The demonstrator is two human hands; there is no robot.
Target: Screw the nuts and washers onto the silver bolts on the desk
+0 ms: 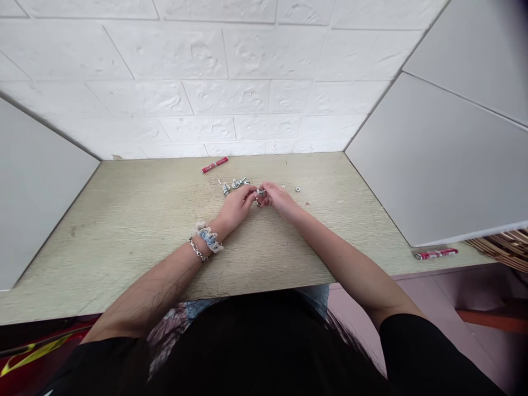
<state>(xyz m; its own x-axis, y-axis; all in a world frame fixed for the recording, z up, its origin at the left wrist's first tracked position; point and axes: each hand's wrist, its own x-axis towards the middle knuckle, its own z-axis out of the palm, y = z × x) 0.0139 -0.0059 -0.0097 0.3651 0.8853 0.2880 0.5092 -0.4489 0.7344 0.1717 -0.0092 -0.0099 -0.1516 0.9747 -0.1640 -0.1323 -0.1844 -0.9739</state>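
My left hand [237, 206] and my right hand [280, 201] meet over the middle of a pale wooden desk [136, 220]. Between their fingertips they pinch a small silver metal piece [260, 192], probably a bolt with a nut; it is too small to tell more. A scrunchie and a chain bracelet [206, 240] circle my left wrist. Just beyond the hands lie several loose silver bolts and nuts [235, 184], and a single nut [297, 189] rests to the right of my right hand.
A red pen-like stick [214, 164] lies near the back wall. A second red stick [436, 253] lies at the desk's right front edge. White panels [433, 159] wall the desk on both sides. A wicker basket [505, 247] shows at far right.
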